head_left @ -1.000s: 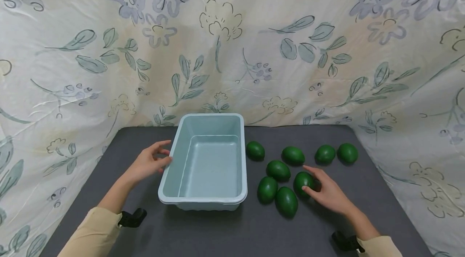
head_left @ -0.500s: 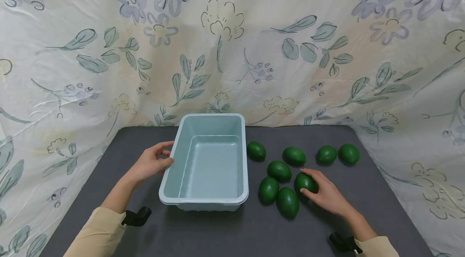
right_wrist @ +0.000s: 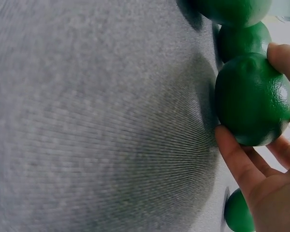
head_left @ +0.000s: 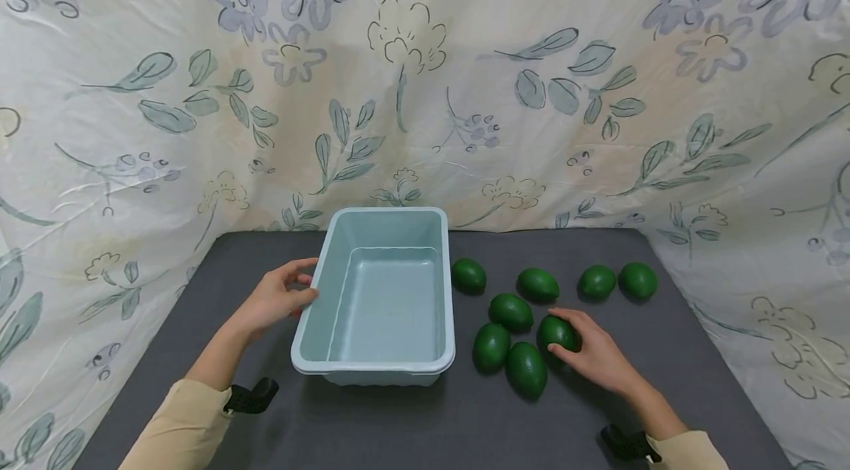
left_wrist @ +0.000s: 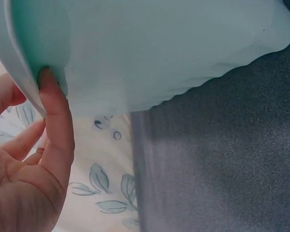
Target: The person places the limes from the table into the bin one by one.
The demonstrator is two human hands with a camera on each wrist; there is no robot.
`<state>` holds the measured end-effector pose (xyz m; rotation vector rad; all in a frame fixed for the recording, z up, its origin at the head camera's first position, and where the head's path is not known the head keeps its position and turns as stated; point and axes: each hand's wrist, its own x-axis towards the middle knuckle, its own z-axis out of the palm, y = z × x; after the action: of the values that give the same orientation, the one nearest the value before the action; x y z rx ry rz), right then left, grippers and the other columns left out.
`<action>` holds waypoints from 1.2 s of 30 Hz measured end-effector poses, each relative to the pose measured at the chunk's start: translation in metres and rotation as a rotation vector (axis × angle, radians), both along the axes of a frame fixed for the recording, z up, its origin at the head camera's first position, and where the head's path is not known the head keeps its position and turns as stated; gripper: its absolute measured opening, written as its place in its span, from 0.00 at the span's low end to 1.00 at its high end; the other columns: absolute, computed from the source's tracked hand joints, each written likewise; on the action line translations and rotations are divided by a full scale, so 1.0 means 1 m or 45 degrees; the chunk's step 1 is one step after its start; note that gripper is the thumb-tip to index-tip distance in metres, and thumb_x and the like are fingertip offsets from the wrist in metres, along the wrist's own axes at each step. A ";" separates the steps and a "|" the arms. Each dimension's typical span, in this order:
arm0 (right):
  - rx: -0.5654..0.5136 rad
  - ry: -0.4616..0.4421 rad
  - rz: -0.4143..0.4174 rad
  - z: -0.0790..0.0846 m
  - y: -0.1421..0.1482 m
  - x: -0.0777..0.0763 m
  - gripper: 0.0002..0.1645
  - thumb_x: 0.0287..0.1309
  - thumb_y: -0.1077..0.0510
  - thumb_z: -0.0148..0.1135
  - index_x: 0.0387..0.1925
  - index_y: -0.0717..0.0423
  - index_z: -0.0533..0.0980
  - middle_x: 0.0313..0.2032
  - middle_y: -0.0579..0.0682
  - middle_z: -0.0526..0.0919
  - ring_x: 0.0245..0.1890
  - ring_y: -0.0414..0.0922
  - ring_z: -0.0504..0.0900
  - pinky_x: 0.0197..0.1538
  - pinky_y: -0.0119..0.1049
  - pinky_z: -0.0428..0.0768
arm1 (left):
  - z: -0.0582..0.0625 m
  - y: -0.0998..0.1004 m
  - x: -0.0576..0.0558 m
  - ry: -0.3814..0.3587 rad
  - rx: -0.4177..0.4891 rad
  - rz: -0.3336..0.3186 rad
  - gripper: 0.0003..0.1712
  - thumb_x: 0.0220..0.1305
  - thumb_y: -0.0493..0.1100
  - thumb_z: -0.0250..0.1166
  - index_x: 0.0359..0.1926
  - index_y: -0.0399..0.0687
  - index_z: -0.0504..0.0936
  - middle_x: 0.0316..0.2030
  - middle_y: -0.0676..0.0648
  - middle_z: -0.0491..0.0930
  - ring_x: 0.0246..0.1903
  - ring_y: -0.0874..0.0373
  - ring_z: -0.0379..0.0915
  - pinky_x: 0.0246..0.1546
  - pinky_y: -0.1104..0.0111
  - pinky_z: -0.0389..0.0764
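A pale blue-green plastic basin (head_left: 385,308) stands on the dark table, with nothing inside it. My left hand (head_left: 275,300) is at its left side and holds the rim, a fingertip tucked under the lip in the left wrist view. Right of the basin lie several glossy green lime-like fruits, one of them (head_left: 526,370) nearest the front. My right hand (head_left: 594,352) grips another green fruit (right_wrist: 251,96) between thumb and fingers. That fruit appears to be still at table level, its right side partly hidden by the hand in the head view.
Other green fruits, such as one near the basin (head_left: 468,276) and one at the far right (head_left: 638,282), lie around the right hand. A floral curtain (head_left: 425,86) hangs behind the grey table (head_left: 372,429). A black camera (head_left: 252,396) sits on the left wrist.
My right thumb and fingers have closed around the green fruit since a second ago. The left hand and basin stay in place, and little differs over the last half second.
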<state>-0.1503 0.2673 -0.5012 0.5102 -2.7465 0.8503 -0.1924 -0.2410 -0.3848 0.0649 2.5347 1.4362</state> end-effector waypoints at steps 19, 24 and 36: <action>-0.008 0.047 0.027 0.026 0.000 -0.011 0.36 0.47 0.56 0.70 0.59 0.57 0.68 0.54 0.56 0.70 0.48 0.52 0.75 0.37 0.42 0.78 | 0.003 -0.003 0.003 -0.015 -0.001 -0.002 0.35 0.61 0.40 0.60 0.67 0.45 0.57 0.48 0.36 0.70 0.36 0.51 0.75 0.32 0.61 0.81; -0.018 0.016 0.035 0.033 -0.003 -0.015 0.36 0.48 0.55 0.69 0.59 0.56 0.67 0.54 0.57 0.70 0.47 0.52 0.75 0.36 0.40 0.78 | 0.004 -0.002 0.002 -0.017 -0.002 -0.001 0.35 0.61 0.40 0.60 0.67 0.45 0.57 0.48 0.35 0.70 0.35 0.52 0.75 0.31 0.62 0.80; -0.060 -0.045 0.035 0.044 -0.011 -0.029 0.36 0.52 0.50 0.66 0.61 0.54 0.65 0.56 0.57 0.68 0.51 0.54 0.73 0.40 0.45 0.77 | 0.003 0.001 0.000 -0.011 -0.028 0.008 0.35 0.61 0.39 0.60 0.67 0.45 0.58 0.47 0.36 0.70 0.35 0.52 0.74 0.31 0.63 0.79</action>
<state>-0.1798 0.2567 -0.4569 0.5302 -2.7503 0.9370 -0.1921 -0.2403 -0.3820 0.0469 2.5454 1.4070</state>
